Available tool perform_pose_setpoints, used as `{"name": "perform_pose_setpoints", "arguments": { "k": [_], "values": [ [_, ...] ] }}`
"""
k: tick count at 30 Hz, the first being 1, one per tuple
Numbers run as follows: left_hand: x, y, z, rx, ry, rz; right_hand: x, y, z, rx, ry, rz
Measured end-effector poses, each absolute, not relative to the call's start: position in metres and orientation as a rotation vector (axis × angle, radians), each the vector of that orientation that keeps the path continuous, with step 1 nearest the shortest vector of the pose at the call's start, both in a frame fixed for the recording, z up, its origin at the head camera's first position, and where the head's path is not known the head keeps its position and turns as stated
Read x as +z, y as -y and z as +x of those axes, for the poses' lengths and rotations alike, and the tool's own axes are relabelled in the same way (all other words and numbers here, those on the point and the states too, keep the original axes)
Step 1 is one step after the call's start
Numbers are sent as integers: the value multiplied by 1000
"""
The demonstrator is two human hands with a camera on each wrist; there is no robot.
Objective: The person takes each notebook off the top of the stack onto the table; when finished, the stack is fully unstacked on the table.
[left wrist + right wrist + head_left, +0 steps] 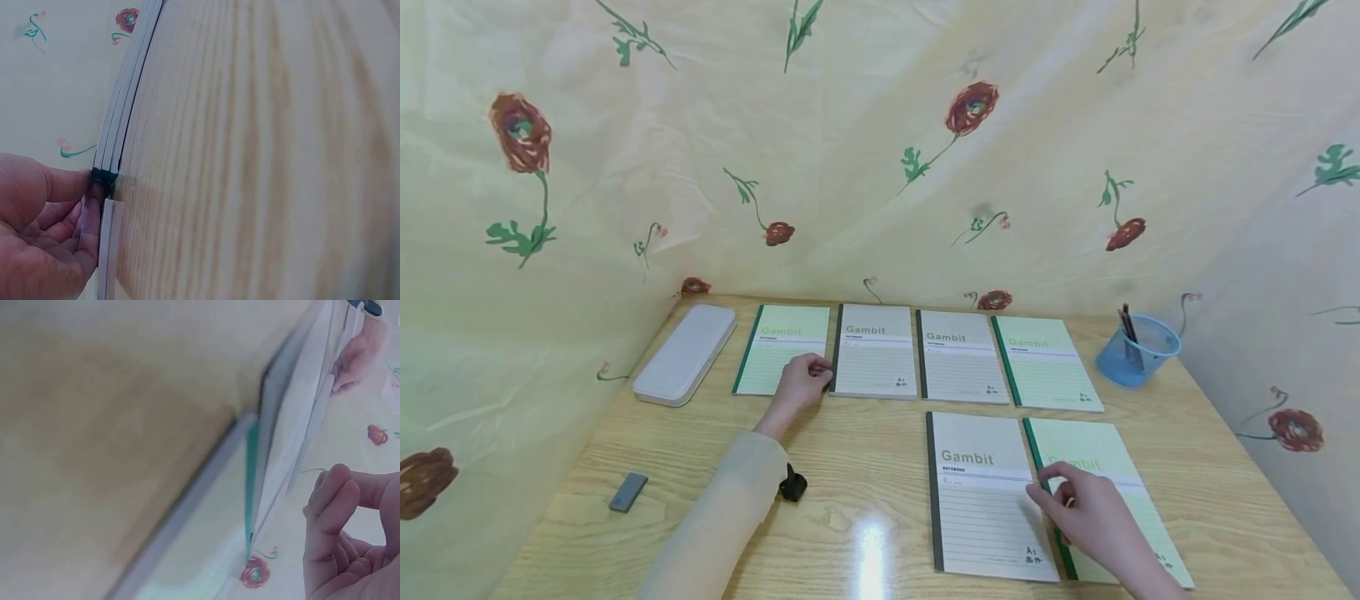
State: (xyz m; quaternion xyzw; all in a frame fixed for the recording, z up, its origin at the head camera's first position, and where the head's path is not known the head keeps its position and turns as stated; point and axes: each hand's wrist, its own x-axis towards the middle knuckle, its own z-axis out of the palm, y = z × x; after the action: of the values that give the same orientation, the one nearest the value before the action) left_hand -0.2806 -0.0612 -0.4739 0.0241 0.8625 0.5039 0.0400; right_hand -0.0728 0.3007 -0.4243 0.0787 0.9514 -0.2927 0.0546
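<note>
Lying at two o'clock from the nearer left hand [802,382], long axis twelve-to-six, the second back-row notebook [876,354] is touched, grip undeterminable; the right hand [1092,510] is seen released.

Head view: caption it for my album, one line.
Left hand at the back row of four Gambit notebooks, right hand over the front pair, on a wood-grain table.

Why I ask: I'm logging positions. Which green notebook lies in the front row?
The front-right green notebook, with the right hand over it; the left-end green notebook and right-end green notebook lie in the back row.
</note>
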Motion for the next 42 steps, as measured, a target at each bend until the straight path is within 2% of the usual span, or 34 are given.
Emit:
{"name": "perform_pose_setpoints", "arguments": {
  "k": [8, 16, 30, 42],
  "values": [
    [-471, 61, -278, 1536, -2648, 85, -417, -289, -108, -1001, -2944, -13],
    [-473, 64, -279, 1528, -2673, 84, -417, -269, -162, -1064, -2926, -135],
    [-473, 64, -280, 1541, -2642, 88, -430, -222, -250, -1072, -2886, -84],
    [-472, 62, -280, 1536, -2630, 71, -448, -193, -280, -1051, -2821, 11]
  ]
}}
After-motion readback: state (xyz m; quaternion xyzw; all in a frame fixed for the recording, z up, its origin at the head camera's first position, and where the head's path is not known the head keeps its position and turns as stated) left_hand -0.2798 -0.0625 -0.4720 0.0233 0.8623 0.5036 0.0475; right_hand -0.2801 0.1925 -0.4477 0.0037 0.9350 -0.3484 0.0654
